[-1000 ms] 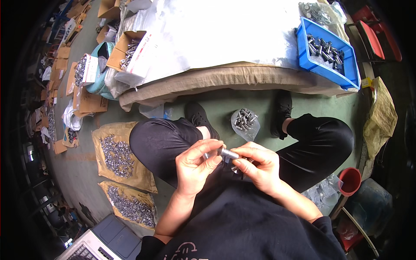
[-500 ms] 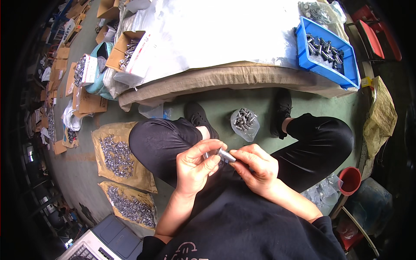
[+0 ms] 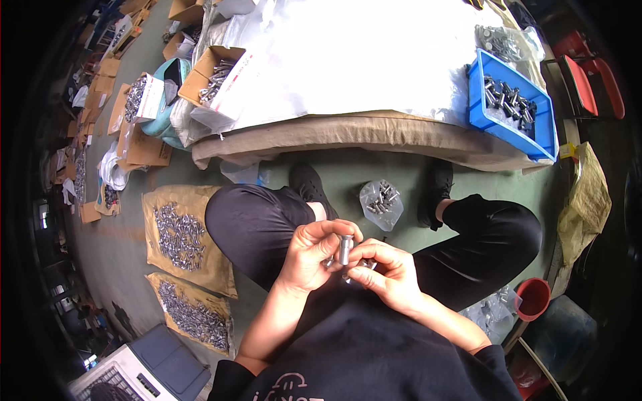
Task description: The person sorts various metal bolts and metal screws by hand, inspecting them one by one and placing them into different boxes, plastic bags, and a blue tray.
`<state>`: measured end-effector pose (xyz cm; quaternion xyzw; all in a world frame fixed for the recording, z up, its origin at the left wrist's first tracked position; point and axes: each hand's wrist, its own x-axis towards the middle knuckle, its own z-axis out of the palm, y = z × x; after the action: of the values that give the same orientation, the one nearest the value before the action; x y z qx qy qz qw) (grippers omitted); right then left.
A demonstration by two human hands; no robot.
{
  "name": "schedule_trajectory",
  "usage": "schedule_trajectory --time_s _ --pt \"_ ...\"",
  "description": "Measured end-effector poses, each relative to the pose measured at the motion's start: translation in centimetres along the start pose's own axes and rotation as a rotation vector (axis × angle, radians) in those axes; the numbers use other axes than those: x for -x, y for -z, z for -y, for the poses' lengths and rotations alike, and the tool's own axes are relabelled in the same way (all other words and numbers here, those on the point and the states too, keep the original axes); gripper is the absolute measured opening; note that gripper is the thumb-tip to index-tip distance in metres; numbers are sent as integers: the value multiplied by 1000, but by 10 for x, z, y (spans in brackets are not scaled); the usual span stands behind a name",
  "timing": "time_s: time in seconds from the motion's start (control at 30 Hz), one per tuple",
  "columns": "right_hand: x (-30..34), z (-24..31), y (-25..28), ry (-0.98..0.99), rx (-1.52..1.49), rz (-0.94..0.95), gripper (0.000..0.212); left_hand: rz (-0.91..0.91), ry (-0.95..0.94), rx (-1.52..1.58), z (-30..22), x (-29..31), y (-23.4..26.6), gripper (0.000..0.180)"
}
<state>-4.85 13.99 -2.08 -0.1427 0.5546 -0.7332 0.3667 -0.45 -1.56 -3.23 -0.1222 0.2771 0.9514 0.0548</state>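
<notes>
The pin [image 3: 346,248] stood nearly upright between both hands, over the lap. The left hand [image 3: 309,257] pinched its lower part with curled fingers; the right hand [image 3: 386,274], closed alongside, touched it and possibly gripped smaller parts, though these were unclear.

Both forearms enter from the lower edge, bare below dark sleeves, and converge above the lap between the bent knees. The left hand [image 3: 309,255] is curled, its fingers bent inward and its thumb lying across the top. The right hand [image 3: 388,274] faces it, fingers flexed, with the fingertips of both hands touching. Both wrists are slightly bent, and the elbows sit close to the torso.
</notes>
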Motion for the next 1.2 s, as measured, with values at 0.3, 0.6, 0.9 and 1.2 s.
schedule_trajectory --time_s 0.3,0.6,0.9,1.2 --pt "2 0 6 -170 -358 -5 22 6 -18 -23 -2 -1 1 17" --pt "-6 -7 15 -84 -705 -181 24 -233 123 -123 -1 3 -4 22" --pt "-4 -6 8 29 -400 -267 28 -280 84 -365 3 6 -23 22" --pt "-5 -7 9 31 -447 -262 29 -261 -61 -571 4 9 -21 25"
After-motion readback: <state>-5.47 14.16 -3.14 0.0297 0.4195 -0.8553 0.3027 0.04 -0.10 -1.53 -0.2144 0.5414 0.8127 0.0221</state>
